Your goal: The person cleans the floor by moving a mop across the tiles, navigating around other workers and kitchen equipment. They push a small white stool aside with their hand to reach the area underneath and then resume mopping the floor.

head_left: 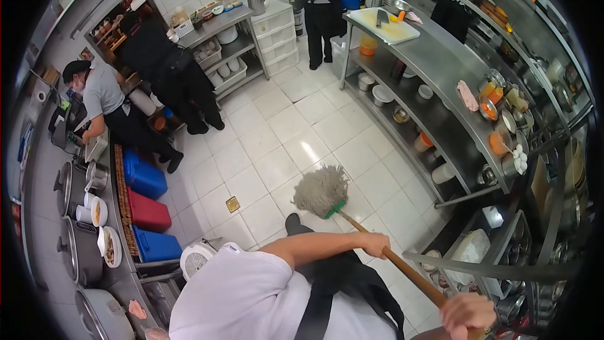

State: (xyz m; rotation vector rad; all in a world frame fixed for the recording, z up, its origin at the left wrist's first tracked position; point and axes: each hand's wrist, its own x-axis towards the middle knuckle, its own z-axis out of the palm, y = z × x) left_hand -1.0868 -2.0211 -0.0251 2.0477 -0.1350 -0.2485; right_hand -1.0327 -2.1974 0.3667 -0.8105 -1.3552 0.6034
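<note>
Mop (319, 194), strands (314, 186) spread on the tiles (261, 217). Left hand (375, 245), fingers curled together round the handle (412, 271); right hand (467, 315), likewise closed, higher up. Judged handling: shaft stiff and light, strands limp, dragging heavily if wet; two well-spaced holds on the shaft give best control.

Bright indoor light, glare on floor tiles (308, 146), dim btwn shelves (438, 118), fisheye distort. @ edges, blk corners
</note>
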